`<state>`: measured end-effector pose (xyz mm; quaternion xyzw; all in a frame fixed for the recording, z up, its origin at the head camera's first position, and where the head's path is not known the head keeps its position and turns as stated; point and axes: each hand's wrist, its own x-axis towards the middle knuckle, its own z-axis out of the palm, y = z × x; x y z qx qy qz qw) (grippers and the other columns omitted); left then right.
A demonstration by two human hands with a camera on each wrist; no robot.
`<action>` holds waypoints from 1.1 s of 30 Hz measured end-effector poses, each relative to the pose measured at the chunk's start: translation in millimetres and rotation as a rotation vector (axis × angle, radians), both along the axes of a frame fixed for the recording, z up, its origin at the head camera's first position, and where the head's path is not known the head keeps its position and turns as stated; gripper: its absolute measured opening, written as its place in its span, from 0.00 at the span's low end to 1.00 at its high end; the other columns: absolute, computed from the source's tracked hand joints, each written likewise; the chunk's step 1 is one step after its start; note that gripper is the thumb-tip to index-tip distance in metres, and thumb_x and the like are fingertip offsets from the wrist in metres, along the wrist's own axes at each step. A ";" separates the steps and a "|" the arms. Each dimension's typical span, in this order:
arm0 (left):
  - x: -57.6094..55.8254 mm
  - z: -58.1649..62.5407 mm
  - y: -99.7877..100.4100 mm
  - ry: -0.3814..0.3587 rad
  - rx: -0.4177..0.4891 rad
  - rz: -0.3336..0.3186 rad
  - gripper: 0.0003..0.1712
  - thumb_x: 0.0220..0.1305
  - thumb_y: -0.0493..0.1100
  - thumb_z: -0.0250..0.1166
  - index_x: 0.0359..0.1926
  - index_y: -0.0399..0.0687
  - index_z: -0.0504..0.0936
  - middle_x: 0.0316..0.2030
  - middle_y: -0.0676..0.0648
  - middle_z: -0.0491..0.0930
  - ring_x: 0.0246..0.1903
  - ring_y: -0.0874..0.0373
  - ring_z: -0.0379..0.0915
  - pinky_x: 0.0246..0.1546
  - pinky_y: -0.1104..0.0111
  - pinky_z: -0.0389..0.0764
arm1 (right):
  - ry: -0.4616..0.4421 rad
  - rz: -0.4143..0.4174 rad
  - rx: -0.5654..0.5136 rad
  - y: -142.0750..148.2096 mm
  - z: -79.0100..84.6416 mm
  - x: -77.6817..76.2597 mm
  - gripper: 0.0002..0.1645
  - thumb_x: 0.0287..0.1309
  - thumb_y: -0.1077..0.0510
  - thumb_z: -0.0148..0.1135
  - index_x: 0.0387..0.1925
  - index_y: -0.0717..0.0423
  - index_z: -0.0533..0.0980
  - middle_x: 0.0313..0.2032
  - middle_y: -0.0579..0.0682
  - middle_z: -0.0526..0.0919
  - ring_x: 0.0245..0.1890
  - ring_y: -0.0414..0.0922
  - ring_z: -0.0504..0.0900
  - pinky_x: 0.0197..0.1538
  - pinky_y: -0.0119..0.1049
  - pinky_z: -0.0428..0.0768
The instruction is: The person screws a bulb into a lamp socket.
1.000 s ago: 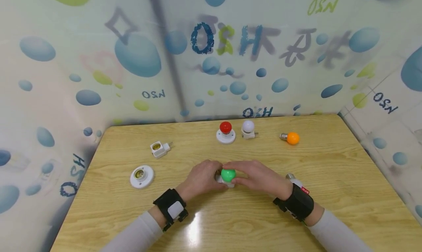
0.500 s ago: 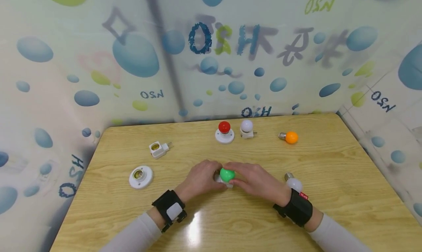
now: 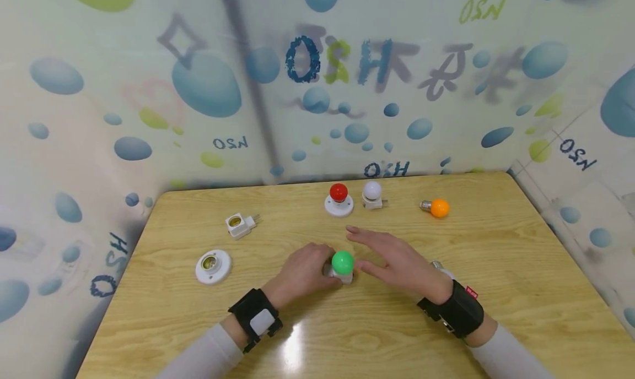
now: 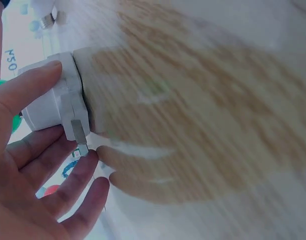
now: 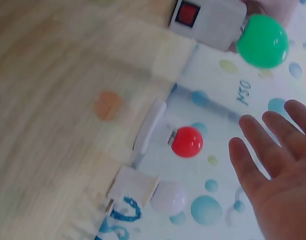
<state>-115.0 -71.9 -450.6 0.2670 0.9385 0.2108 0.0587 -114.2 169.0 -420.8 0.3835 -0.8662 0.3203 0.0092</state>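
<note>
A green bulb [image 3: 343, 263] stands upright in a white plug-in lamp socket [image 3: 346, 278] on the table. My left hand [image 3: 306, 273] grips that socket from the left. In the left wrist view its thumb presses one side of the socket [image 4: 45, 102] and the fingers lie on the other, near the metal plug prongs [image 4: 78, 132]. The right wrist view shows a red switch [image 5: 187, 13] on the socket's side. My right hand [image 3: 399, 264] is just right of the green bulb, apart from it, fingers extended and holding nothing.
At the back stand a red bulb [image 3: 339, 192] in a round base and a white bulb [image 3: 372, 190] in a plug-in socket. An orange bulb [image 3: 440, 207] lies right. A vacant plug-in socket [image 3: 240, 225] and round base [image 3: 213, 267] sit left. My right wrist partly covers another bulb [image 3: 436, 264].
My right hand has let go of the green bulb, spread its fingers and moved slightly right. The left hand still holds the socket in the same place.
</note>
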 end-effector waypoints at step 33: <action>-72.1 19.8 -67.5 -0.016 0.160 0.272 0.24 0.53 0.47 0.72 0.48 0.41 0.79 0.41 0.45 0.81 0.41 0.52 0.76 0.41 0.59 0.78 | 0.051 -0.042 0.055 15.5 -0.1 0.0 0.28 0.67 0.40 0.50 0.63 0.46 0.73 0.69 0.39 0.64 0.63 0.43 0.68 0.60 0.50 0.69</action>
